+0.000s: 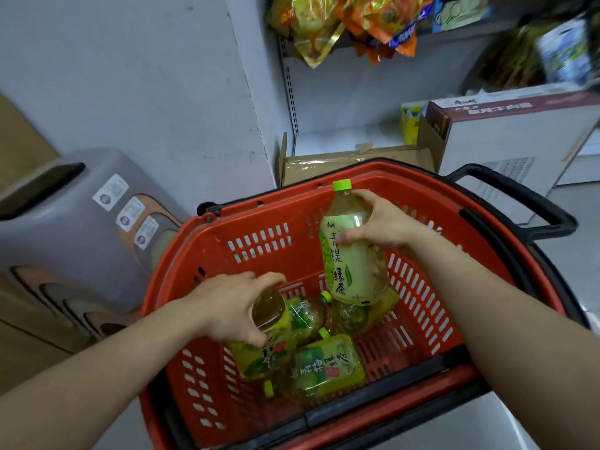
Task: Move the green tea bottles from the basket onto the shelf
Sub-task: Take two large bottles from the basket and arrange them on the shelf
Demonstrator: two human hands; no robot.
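A red plastic basket (259, 241) with black handles stands in front of me. My right hand (380, 222) grips a green tea bottle (350, 274) by its upper body, cap up, lifted above the basket floor. My left hand (233, 306) grips the bottom end of a second green tea bottle (263, 349), which points cap down into the basket. Several more green tea bottles (324, 365) lie on the basket floor. The white shelf (344, 141) is behind the basket, its lower board bare at the left.
Snack bags (344, 24) hang over the upper shelf. A brown cardboard box (354, 167) sits just behind the basket, and a white carton (513, 138) stands to its right. A grey plastic bin (71, 228) stands at the left against the wall.
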